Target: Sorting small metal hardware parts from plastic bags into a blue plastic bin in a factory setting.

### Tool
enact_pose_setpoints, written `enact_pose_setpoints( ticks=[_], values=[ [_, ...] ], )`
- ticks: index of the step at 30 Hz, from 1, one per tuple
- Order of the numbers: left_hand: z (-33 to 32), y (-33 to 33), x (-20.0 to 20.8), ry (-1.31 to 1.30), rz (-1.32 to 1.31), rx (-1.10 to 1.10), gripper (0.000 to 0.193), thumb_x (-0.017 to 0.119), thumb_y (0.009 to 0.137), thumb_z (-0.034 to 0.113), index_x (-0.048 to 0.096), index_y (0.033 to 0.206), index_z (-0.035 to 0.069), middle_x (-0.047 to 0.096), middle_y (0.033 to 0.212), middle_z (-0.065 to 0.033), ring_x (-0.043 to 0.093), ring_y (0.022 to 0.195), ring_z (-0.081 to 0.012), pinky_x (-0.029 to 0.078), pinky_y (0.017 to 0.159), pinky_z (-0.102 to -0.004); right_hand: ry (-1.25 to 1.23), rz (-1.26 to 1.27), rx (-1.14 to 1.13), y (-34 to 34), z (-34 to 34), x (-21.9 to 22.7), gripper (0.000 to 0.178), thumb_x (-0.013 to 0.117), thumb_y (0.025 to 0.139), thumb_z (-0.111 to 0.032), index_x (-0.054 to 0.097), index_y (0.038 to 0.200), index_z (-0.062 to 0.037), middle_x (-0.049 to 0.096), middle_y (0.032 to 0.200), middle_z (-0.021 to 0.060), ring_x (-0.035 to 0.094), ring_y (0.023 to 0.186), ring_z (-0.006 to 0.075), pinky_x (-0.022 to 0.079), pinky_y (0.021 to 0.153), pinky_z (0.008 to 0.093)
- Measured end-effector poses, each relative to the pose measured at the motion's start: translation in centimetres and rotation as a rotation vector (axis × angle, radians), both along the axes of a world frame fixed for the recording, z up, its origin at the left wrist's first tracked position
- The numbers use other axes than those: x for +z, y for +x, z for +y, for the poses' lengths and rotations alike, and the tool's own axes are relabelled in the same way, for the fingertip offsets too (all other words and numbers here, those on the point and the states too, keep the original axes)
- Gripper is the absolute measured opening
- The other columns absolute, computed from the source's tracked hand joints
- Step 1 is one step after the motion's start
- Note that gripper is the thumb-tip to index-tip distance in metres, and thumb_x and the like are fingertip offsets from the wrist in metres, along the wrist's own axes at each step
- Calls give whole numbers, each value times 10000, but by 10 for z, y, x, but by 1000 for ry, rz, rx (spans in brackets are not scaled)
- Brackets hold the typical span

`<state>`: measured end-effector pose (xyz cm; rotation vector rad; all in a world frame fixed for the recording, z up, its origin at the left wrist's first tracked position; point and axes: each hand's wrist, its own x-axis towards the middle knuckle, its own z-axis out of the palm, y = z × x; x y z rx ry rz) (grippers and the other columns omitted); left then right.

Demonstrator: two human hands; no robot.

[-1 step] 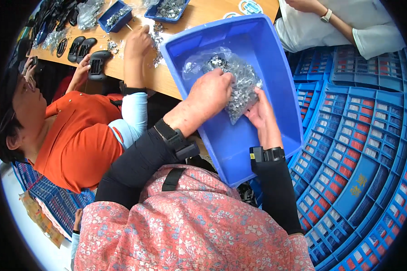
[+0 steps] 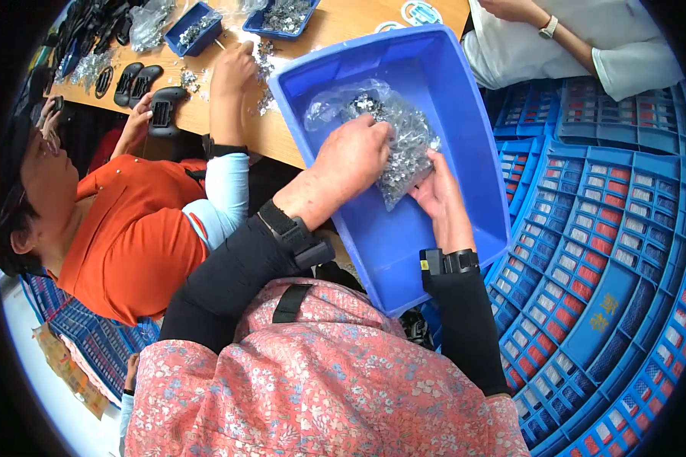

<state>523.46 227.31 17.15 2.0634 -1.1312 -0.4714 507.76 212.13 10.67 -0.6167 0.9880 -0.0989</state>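
A clear plastic bag full of small shiny metal parts is held tilted inside a large blue plastic tub. My left hand has its fingers closed on the bag's upper left part, near the mouth, where loose parts show. With thumb and fingers, my right hand grips the bag's lower right side. One corner of the bag points down toward the tub's floor. The palm-side fingers of both hands are partly hidden.
To the left, a co-worker in an orange top handles a black plastic housing at the wooden table. Small blue bins of metal parts stand at the back. Stacked blue crates fill the right; another person's white shirt is beyond.
The bag's lower corner has shifted very slightly to the left. Both hands keep their hold on the bag.
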Motion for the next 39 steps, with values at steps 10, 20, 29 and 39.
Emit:
enact_pose_setpoints(
  ticks=[10,20,29,39],
  values=[
    [-3,15,1,-57,6,-26,204,556,862,180,687,904,28,626,899,-186,636,855,-408,526,798,-499,119,-125,-143,-1,24,1,576,643,885,-357,480,1377,-105,550,1344,120,537,1230,300,442,1043,553],
    [-5,22,3,-100,19,-136,152,625,805,152,703,878,44,631,915,-167,639,882,-372,535,802,-445,206,-194,-253,1,24,5,587,684,894,-369,495,1385,-108,586,1337,104,566,1216,287,459,1037,516],
    [-10,36,-6,-24,78,-142,173,679,795,165,730,927,65,656,970,-176,646,949,-372,525,872,-437,-42,-386,-229,-13,10,13,620,708,838,-208,479,1391,-45,581,1338,115,559,1234,285,428,1092,495],
    [-21,54,-14,264,302,-51,488,674,865,303,594,1312,124,642,1246,-217,599,1188,-363,458,1040,-415,-340,-360,-201,-10,2,36,560,681,879,-151,479,1385,-22,580,1328,108,565,1220,253,437,1091,458]
  ],
)
